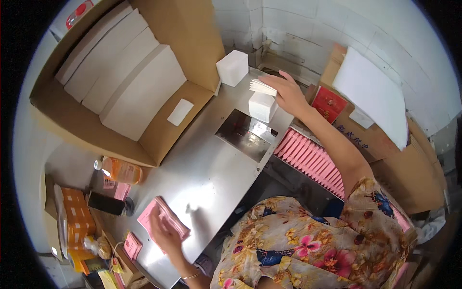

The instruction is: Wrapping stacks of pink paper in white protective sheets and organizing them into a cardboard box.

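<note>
- The right hand (288,95) is at the far right of the table, fingers bent, gripping a thin sheaf of white folded leaves (262,87) whose loose edges fan out toward the left
- Just under that sheaf stands a white paper block (263,108), squarish, its side finely lined with layered edges
- The left hand (161,230) lies at the near left over a pink stack (176,222) of flat, smooth, rectangular packets, fingers spread across its top; I cannot tell whether they grip it
- Both stacks sit on the metal table (192,178), grey, smooth and glossy with blurred reflections
- Between the hands, toward the right edge of the table, is a rectangular metal recess (246,136), mirror-like and darker than the surface around it
- Farther off, left of the right hand, stands a second white block (233,68), matt and box-shaped
- A large open carton (190,29) of plain brown cardboard fills the far left, packed with long, thick white paper slabs (144,91); a small white rounded rectangle (180,112) lies on its inner side
- On the right, below the table edge, ridged pink packets (308,161) stand closely in a row
- At the left are a clear plastic bottle (124,171) of orange liquid with a white cap, a flat dark slab (106,203) and a small pink bundle (133,246)
</note>
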